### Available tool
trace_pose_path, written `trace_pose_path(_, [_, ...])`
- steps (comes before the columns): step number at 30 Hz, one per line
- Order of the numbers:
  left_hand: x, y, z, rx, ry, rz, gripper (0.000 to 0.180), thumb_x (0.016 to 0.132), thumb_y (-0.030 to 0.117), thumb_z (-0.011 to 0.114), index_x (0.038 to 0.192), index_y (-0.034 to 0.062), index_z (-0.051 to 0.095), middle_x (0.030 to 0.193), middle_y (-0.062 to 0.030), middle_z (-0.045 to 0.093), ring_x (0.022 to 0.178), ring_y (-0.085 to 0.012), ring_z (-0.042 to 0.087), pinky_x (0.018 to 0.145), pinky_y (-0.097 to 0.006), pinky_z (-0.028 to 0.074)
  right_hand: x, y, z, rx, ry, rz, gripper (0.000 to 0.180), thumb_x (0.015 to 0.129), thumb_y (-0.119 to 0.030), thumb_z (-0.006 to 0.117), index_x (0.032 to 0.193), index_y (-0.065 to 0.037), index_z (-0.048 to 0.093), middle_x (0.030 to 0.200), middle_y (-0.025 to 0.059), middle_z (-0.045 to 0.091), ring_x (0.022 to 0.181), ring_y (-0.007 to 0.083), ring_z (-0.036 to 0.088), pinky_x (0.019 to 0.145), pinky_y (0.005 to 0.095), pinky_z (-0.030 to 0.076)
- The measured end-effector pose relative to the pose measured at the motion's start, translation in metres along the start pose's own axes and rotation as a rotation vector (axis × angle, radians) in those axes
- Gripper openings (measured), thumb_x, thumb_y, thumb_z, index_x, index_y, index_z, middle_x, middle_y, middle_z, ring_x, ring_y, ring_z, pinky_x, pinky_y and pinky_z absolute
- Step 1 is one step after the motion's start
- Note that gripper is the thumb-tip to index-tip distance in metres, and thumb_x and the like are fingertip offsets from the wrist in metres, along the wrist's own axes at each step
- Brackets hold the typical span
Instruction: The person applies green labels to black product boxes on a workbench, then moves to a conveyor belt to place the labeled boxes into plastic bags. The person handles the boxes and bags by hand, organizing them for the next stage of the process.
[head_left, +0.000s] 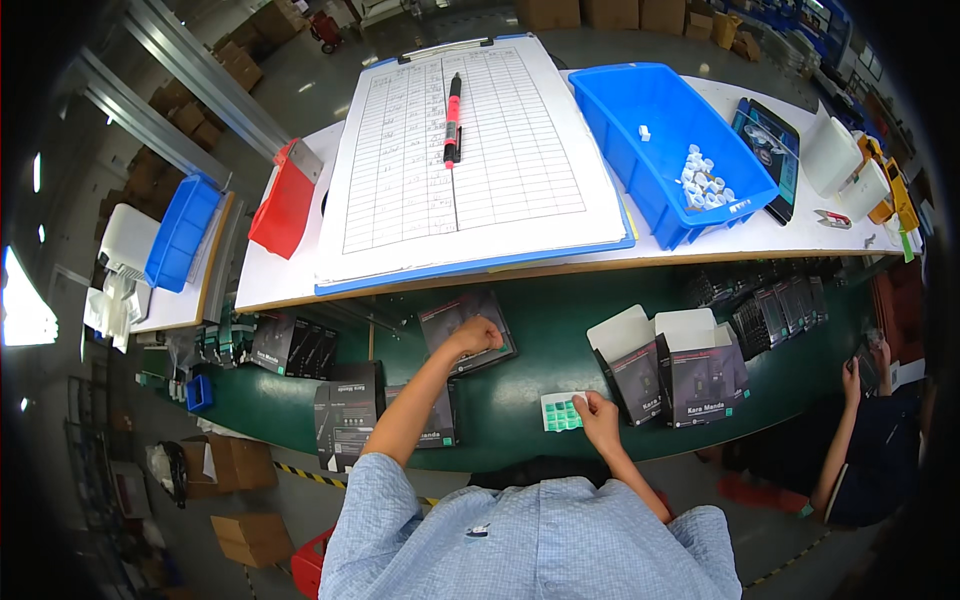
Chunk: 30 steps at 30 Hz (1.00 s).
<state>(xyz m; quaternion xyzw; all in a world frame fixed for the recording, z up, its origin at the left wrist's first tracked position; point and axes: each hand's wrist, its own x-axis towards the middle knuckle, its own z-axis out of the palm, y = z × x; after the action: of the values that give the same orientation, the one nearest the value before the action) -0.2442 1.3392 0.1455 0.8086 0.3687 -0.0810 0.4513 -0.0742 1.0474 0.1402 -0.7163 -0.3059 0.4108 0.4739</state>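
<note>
Centrally, your right hand grips a small sheet of green stickers by its right edge, above the near side of the green worktop. Several green stickers show on the sheet, so more seem left to use; an exact count is too small to make out.

Just beyond and to the left, a dark box lies on its broad side. Your left hand reaches over it, fingers drawn together at its right end, with a bit of green at the fingertips. You cannot tell from this view whether that sticker is pinched or already stuck down, so this box looks part-way done.

To the right stand open boxes with white flaps raised; a green square shows low on a front corner, so labelling there appears finished, while closing does not. On the left, nearer you, more dark boxes are grouped, one showing a similar green mark. Whether the boxes farther back are marked is too small to tell.

Above the worktop, a white shelf carries a clipboard with a pen on its ruled page, and a blue bin of white caps. At far right, a co-worker sits.
</note>
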Motion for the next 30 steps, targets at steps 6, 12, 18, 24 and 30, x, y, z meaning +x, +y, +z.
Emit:
trace_pose_path(6, [-0.002,0.011,0.0,0.099,-0.009,-0.104,0.014,0.069,0.021,0.072,0.079,0.0124,0.071,0.079,-0.004,0.068,0.078,-0.0167,0.064,0.07,-0.034,0.047,0.0,-0.001,0.001,0.012,0.009,-0.006,0.022,0.087,-0.015,0.058,0.091,0.006,0.061,0.076,0.0053,0.064,0.07,0.0065,0.057,0.061,0.0222,0.045])
trace_pose_path(12, [-0.001,0.007,0.001,0.087,-0.009,-0.129,0.013,0.068,0.023,0.072,0.078,0.0148,0.071,0.08,-0.0015,0.068,0.079,-0.0156,0.063,0.073,-0.036,0.045,0.0,-0.003,0.001,-0.002,0.005,-0.01,0.021,0.087,-0.015,0.058,0.091,0.006,0.061,0.075,0.0054,0.064,0.069,0.0064,0.057,0.06,0.0223,0.045])
trace_pose_path(18, [0.0,0.006,0.003,0.039,-0.039,-0.143,0.013,0.069,0.024,0.072,0.079,0.016,0.071,0.081,-0.001,0.068,0.081,-0.0155,0.063,0.075,-0.038,0.044,0.002,0.002,0.001,0.005,-0.005,-0.01,0.02,0.087,-0.015,0.058,0.089,0.005,0.061,0.075,0.005,0.064,0.069,0.0062,0.057,0.06,0.0223,0.045])
trace_pose_path(24, [-0.003,0.012,0.005,0.052,-0.014,-0.169,0.011,0.069,0.024,0.072,0.077,0.0169,0.071,0.083,-0.0015,0.068,0.085,-0.0168,0.063,0.082,-0.044,0.039,0.0,-0.002,0.0,0.038,-0.005,-0.001,0.02,0.087,-0.014,0.058,0.088,0.005,0.061,0.074,0.004,0.064,0.069,0.0056,0.056,0.06,0.0221,0.044])
trace_pose_path(30, [-0.007,0.01,0.006,0.141,0.056,-0.161,0.009,0.07,0.023,0.07,0.077,0.0175,0.071,0.085,-0.0022,0.068,0.087,-0.0195,0.063,0.083,-0.047,0.039,0.0,-0.004,0.003,-0.012,-0.004,-0.003,0.02,0.086,-0.015,0.059,0.088,0.005,0.062,0.072,0.0028,0.063,0.067,0.0044,0.055,0.058,0.0221,0.044])
